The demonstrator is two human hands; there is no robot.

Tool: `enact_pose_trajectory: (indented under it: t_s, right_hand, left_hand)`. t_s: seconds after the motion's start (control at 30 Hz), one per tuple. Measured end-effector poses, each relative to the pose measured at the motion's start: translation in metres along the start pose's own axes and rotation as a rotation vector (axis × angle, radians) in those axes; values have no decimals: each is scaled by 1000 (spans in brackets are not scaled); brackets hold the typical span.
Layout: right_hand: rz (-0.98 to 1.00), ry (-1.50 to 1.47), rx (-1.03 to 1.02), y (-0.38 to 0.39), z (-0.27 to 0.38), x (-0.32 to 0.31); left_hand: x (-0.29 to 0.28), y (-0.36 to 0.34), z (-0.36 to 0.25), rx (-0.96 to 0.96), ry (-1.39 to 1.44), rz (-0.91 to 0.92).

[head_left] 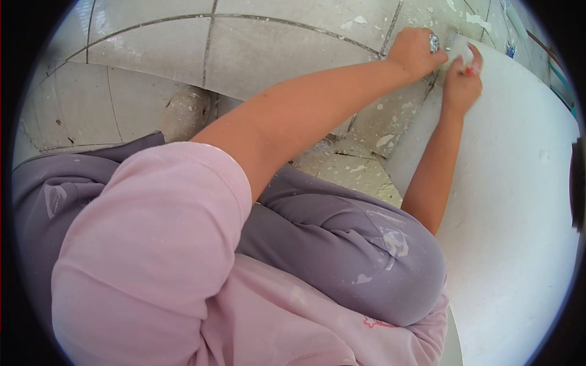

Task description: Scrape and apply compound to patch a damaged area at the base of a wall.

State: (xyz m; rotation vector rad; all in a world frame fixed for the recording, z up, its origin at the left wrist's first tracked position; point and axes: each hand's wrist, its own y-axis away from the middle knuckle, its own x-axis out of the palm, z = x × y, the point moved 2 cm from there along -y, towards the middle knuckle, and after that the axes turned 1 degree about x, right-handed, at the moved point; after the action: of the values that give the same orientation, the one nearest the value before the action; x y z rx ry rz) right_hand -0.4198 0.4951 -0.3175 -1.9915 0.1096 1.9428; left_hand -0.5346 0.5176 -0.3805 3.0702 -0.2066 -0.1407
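My left hand [416, 52] is closed in a fist at the upper right, over the tiled floor. A small silvery, speckled thing [434, 43] shows at its knuckles; its kind is unclear. Just to the right, my right hand [462, 85] is at the edge of a large smooth white panel [513, 183]. Its thumb and forefinger curve toward each other around something whitish. A spot of red [469, 71] shows between the fingers, too small and blurred to name. The two hands are close together near the panel's far left corner.
Pale floor tiles [281, 52] with dark joints lie ahead, spotted with white flakes [478, 22]. Bent legs in grey trousers [342, 244], smeared with white, fill the lower middle. Thin cables and a green tube [558, 76] run along the far right.
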Motion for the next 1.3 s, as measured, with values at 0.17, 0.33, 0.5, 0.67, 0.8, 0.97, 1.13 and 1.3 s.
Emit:
enact_pose_trajectory:
  t_s: [0.17, 0.33, 0.5, 0.67, 0.8, 0.97, 1.13, 1.3]
  right_hand:
    - [-141, -250, 167, 21, 9, -62]
    - [-118, -351, 265, 30, 5, -77]
    - [-19, -389, 114, 22, -3, -49]
    - [194, -60, -15, 25, 0, -5]
    - [43, -195, 78, 27, -2, -42]
    - [47, -309, -76, 26, -6, -18]
    - [-11, -197, -13, 27, 1, -17]
    - [-44, -434, 85, 30, 3, -42]
  left_hand:
    - [-15, 10, -15, -86, 88, 58]
    - [-17, 27, -9, -106, 87, 79]
    - [-11, 36, -4, -106, 68, 109]
    - [-8, 45, -7, -136, 122, 59]
    - [-6, 42, -6, -127, 81, 118]
    - [-11, 39, -1, -122, 103, 101]
    - [-13, 38, 0, -140, 42, 113]
    - [-16, 35, 0, -150, 103, 99]
